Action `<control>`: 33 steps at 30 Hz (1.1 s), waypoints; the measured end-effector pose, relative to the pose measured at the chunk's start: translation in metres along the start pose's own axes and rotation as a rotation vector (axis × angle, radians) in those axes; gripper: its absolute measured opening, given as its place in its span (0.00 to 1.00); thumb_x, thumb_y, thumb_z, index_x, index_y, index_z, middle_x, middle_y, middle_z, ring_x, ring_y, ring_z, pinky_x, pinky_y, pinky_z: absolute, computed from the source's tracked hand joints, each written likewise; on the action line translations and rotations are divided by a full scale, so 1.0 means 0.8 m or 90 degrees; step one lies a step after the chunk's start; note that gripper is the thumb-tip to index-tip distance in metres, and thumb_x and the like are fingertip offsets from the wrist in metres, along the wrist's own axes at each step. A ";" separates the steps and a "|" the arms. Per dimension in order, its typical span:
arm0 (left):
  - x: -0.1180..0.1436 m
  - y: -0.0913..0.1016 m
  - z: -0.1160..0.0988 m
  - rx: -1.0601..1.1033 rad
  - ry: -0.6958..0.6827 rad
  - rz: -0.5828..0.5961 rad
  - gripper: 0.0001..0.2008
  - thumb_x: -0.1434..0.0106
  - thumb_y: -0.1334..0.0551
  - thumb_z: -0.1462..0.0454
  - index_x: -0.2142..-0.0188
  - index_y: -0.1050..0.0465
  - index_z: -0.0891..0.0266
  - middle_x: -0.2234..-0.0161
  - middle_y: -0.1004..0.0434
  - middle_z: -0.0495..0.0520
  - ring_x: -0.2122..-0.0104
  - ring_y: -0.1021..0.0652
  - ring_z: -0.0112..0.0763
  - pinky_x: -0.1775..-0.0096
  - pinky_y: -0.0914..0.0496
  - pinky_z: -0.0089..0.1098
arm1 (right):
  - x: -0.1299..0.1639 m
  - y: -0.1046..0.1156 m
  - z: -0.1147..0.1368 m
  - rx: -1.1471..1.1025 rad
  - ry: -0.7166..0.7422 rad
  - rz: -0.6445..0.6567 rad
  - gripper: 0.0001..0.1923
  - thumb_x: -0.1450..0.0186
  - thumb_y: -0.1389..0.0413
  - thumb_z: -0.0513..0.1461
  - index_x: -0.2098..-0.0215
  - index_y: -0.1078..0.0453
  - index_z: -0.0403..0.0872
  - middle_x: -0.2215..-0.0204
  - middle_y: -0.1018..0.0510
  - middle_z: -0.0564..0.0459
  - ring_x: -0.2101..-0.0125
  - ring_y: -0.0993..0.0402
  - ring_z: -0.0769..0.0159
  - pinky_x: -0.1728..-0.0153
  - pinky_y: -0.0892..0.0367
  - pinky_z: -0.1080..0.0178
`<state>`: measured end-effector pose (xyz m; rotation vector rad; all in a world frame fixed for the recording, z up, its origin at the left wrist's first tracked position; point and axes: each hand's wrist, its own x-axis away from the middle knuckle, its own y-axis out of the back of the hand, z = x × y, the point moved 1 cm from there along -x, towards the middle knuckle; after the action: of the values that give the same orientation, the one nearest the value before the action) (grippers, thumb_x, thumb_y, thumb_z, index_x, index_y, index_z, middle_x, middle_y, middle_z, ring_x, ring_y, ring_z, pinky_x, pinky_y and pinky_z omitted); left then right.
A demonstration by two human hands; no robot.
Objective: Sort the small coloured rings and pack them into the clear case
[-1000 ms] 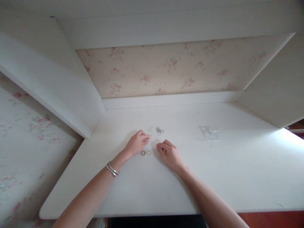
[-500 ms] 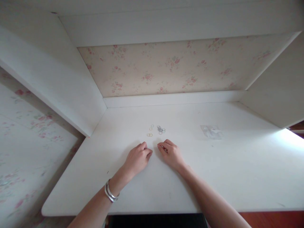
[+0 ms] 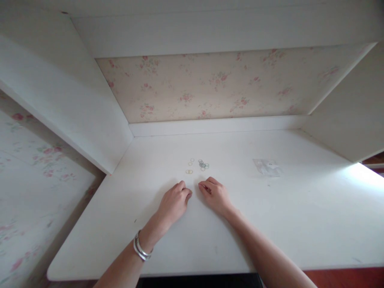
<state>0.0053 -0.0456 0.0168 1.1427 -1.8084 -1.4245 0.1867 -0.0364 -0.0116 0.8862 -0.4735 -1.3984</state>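
Here both hands rest curled on the desk (image 3: 270, 224), left hand (image 3: 174, 202) beside right hand (image 3: 216, 196), holding nothing seen, rings (image 3: 198, 165) just above.

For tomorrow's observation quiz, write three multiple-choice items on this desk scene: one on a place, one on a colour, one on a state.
1. Where do the small rings lie?
A. beyond the fingertips
B. under the wrists
C. at the desk's near edge

2. What colour is the desk?
A. black
B. white
C. red

3. How are the hands?
A. raised high
B. gripping a cup
C. resting curled on the desk

Answers: 1 A, the rings sit past both hands. 2 B, its top is plainly white. 3 C, the left hand and right hand lie knuckles-up on the surface.
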 end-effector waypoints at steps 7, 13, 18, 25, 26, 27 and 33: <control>0.000 -0.005 0.001 0.013 0.014 -0.004 0.11 0.34 0.49 0.66 0.66 0.28 0.59 0.65 0.33 0.51 0.66 0.29 0.28 0.64 0.37 0.28 | -0.030 -0.007 0.019 0.180 0.018 0.025 0.16 0.34 0.52 0.44 0.48 0.34 0.56 0.59 0.28 0.50 0.58 0.36 0.61 0.58 0.43 0.59; 0.002 -0.003 0.008 0.145 0.017 -0.005 0.08 0.36 0.44 0.64 0.64 0.26 0.57 0.66 0.32 0.51 0.66 0.28 0.28 0.60 0.35 0.28 | -0.046 -0.015 0.019 0.192 0.048 0.008 0.16 0.33 0.53 0.44 0.49 0.32 0.58 0.60 0.29 0.48 0.60 0.36 0.60 0.61 0.44 0.58; 0.004 0.009 0.028 0.283 0.058 -0.067 0.09 0.40 0.39 0.60 0.60 0.26 0.56 0.64 0.30 0.50 0.65 0.28 0.27 0.59 0.34 0.28 | -0.044 -0.017 0.004 0.131 0.043 0.002 0.12 0.33 0.51 0.41 0.63 0.26 0.51 0.64 0.28 0.49 0.62 0.34 0.65 0.61 0.43 0.62; 0.002 0.016 0.047 0.299 0.102 -0.134 0.09 0.37 0.43 0.62 0.63 0.25 0.59 0.67 0.29 0.50 0.69 0.30 0.26 0.64 0.34 0.28 | -0.029 -0.011 0.004 0.093 0.069 0.012 0.12 0.32 0.53 0.40 0.64 0.28 0.47 0.66 0.29 0.49 0.64 0.34 0.66 0.62 0.41 0.63; 0.002 0.015 0.048 0.300 0.104 -0.137 0.09 0.37 0.43 0.62 0.63 0.25 0.59 0.67 0.29 0.50 0.69 0.30 0.26 0.64 0.35 0.28 | -0.025 -0.009 0.006 0.050 0.085 0.009 0.12 0.32 0.53 0.40 0.65 0.28 0.46 0.66 0.30 0.50 0.64 0.34 0.67 0.62 0.40 0.64; 0.002 0.015 0.047 0.301 0.104 -0.137 0.09 0.37 0.44 0.62 0.63 0.25 0.59 0.68 0.29 0.50 0.69 0.30 0.26 0.64 0.35 0.28 | -0.021 -0.008 0.009 0.005 0.104 0.011 0.12 0.32 0.53 0.40 0.65 0.29 0.46 0.67 0.30 0.50 0.65 0.34 0.68 0.62 0.39 0.65; 0.003 0.012 0.047 0.304 0.108 -0.124 0.09 0.37 0.44 0.62 0.63 0.26 0.60 0.66 0.28 0.51 0.68 0.29 0.28 0.63 0.35 0.28 | -0.003 -0.007 0.025 -0.070 0.193 0.080 0.11 0.32 0.53 0.40 0.63 0.28 0.47 0.66 0.30 0.50 0.65 0.34 0.68 0.62 0.38 0.64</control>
<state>-0.0295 -0.0289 0.0160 1.6615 -2.0132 -0.9745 0.1674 -0.0388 -0.0032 0.9424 -0.2152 -1.1410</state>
